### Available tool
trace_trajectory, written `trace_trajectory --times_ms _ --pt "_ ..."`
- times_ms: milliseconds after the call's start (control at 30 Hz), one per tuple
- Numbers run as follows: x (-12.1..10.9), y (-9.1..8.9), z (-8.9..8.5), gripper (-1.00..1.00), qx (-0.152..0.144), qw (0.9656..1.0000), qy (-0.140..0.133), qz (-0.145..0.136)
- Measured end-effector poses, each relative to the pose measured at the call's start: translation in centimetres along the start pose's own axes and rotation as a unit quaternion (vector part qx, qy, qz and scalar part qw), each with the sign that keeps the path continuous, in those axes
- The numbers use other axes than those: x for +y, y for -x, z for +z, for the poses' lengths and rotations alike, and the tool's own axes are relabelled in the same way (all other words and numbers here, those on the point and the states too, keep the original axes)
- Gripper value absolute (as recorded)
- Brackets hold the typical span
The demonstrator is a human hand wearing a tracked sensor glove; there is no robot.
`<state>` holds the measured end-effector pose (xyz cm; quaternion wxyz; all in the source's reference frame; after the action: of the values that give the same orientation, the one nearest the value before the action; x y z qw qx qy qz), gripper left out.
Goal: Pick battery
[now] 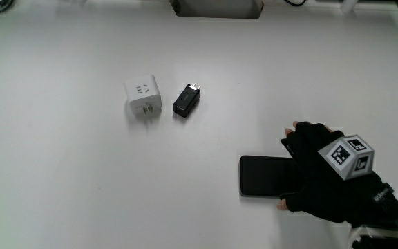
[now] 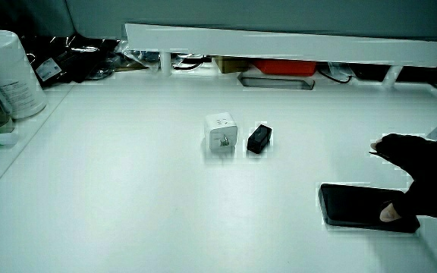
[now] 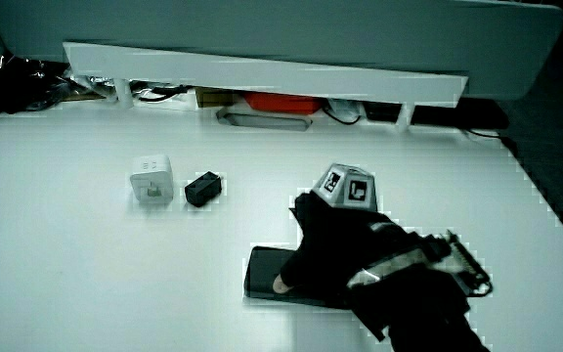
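battery (image 1: 267, 176): flat black glossy slab, rounded corners, lying on the white table (image 1: 74, 187) | hand (image 1: 323, 169): we see it laid palm-down over the slab's end, fingers clamped across both long edges | white plug cube (image 1: 142, 97) and small black adapter (image 1: 186, 100) side by side, well apart, farther from person

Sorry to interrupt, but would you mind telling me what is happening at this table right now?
A hand in a black glove with a small patterned cube on its back rests on one end of a flat black rectangular slab, apparently the battery, lying on the white table. Its thumb and fingers sit at the slab's edges, but the slab is not yet lifted. Farther from the person, a white cube-shaped plug adapter and a small black block-shaped adapter lie side by side, untouched.
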<state>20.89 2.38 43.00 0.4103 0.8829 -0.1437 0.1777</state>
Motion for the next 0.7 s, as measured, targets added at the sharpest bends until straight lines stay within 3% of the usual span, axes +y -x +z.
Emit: trace_trajectory --times_ms 533,700 --pt "5.7 -3.3 -5.1 0.0 0.022 0.9968 0.06 -0.047" --pt "6.4 -3.6 -5.5 0.0 0.038 0.9953 0.073 -0.05"
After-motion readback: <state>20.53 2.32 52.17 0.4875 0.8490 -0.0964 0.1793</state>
